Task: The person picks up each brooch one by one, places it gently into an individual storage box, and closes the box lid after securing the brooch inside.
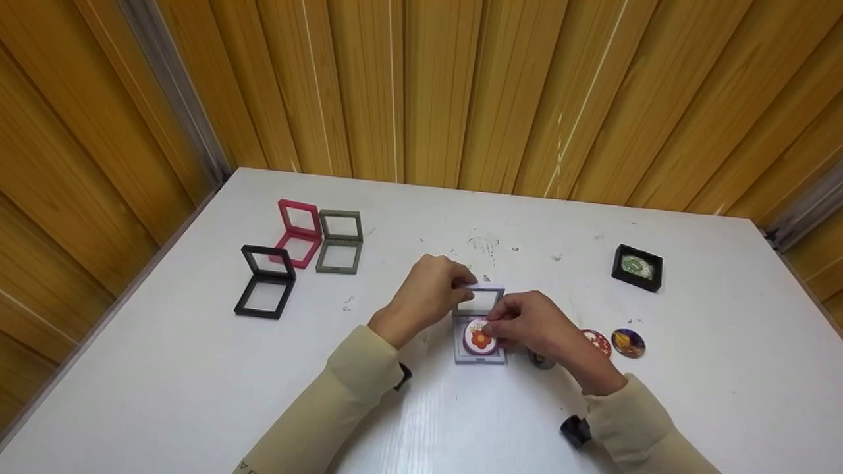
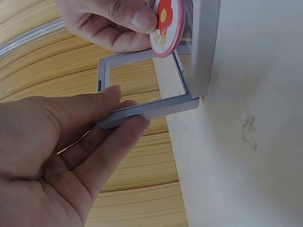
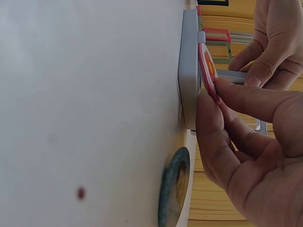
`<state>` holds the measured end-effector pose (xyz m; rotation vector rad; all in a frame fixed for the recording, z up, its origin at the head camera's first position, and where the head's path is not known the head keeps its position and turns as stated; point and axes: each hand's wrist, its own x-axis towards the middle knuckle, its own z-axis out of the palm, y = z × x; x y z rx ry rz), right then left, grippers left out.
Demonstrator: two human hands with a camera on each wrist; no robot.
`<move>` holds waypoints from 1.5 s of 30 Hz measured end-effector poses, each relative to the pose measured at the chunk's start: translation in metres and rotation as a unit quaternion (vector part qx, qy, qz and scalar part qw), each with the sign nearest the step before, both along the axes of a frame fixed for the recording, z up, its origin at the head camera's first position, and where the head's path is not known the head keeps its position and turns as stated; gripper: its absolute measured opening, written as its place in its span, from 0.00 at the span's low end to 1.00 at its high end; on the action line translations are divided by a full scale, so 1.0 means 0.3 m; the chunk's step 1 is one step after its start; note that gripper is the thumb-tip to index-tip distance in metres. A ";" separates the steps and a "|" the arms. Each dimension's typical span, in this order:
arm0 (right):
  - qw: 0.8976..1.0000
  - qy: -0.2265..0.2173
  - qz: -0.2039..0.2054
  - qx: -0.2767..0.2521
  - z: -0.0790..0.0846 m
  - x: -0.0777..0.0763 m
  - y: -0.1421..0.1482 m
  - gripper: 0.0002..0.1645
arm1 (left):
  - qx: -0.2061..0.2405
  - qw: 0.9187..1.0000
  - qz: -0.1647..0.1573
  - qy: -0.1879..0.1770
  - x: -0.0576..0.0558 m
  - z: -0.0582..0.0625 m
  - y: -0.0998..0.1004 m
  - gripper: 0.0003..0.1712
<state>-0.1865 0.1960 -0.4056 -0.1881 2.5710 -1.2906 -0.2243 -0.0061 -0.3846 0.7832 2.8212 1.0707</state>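
A light grey hinged display frame stands opened on the table, its lid raised toward the back. My left hand pinches the raised lid at its side edge between thumb and fingers. Over the lower half, my right hand pinches a round badge by its edge. The badge is white with a pink rim and a red flower. In the right wrist view the badge is tilted close over the frame's clear window.
Left on the table stand opened black, pink and olive frames. A closed black frame with a green piece is at right. Round badges, one red, one colourful, one dark, lie by my right arm.
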 end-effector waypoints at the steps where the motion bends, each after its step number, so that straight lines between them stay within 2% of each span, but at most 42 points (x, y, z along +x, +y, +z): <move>1: 1.000 0.002 0.000 0.000 0.000 0.000 0.000 0.04 | 0.000 1.000 0.000 -0.001 0.000 -0.001 0.000 0.09; 10: 1.000 0.005 0.005 -0.006 -0.004 0.001 0.004 0.06 | 0.012 1.000 -0.013 0.014 -0.003 -0.004 -0.005 0.06; 28: 1.000 0.018 0.008 0.016 -0.001 0.001 0.007 0.08 | 0.010 1.000 -0.011 0.011 -0.006 -0.003 -0.004 0.07; 33: 0.999 0.015 -0.001 0.030 0.000 0.000 0.006 0.07 | 0.010 1.000 -0.009 0.007 -0.005 -0.003 -0.004 0.08; 40: 1.000 0.023 0.001 0.019 -0.007 0.000 0.011 0.04 | 0.010 1.000 -0.006 0.015 -0.003 -0.005 -0.002 0.07; 45: 1.000 0.022 -0.001 0.022 -0.011 -0.002 0.018 0.03 | 0.005 1.000 0.003 0.003 0.003 -0.002 0.000 0.08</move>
